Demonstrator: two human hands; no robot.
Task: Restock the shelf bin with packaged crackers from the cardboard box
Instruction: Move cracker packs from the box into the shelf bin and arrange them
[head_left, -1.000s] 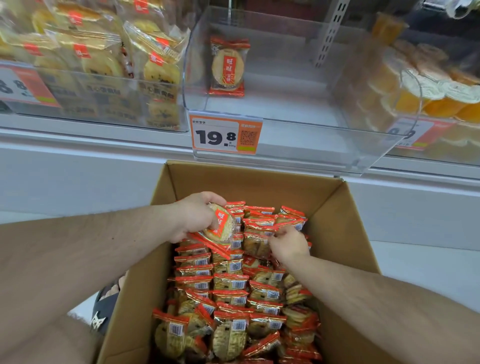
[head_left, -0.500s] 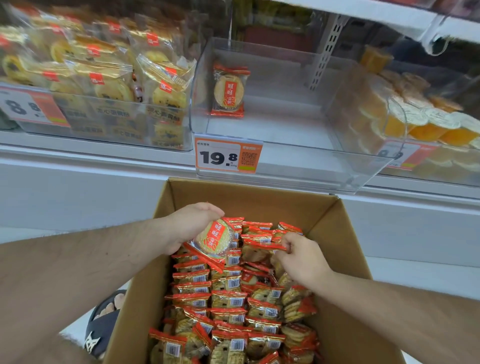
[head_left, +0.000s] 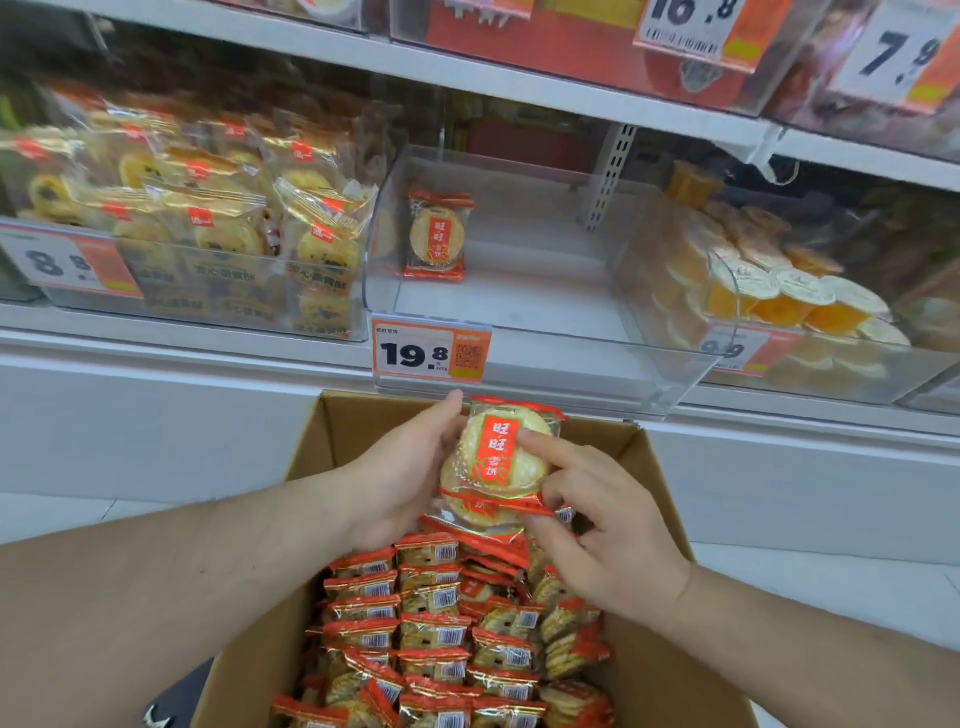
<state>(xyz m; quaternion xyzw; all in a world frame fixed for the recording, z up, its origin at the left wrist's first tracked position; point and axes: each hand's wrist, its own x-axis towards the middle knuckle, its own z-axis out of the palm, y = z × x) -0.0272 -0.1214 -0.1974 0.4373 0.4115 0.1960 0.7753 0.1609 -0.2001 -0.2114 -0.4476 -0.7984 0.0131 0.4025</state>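
Resting between both hands' fingers (head_left: 540, 447), seemingly: cracker packets (head_left: 501, 460)

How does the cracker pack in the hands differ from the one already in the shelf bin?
The held pack is gripped by the left hand and right hand above the cardboard box; the bin pack stands alone, leaning at the clear bin's back. The held pack tilts and tops other packs; the bin pack is upright. Both show the same red label.

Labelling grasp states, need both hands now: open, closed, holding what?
Left hand: holding the cracker packs.
Right hand: pinching the same packs.
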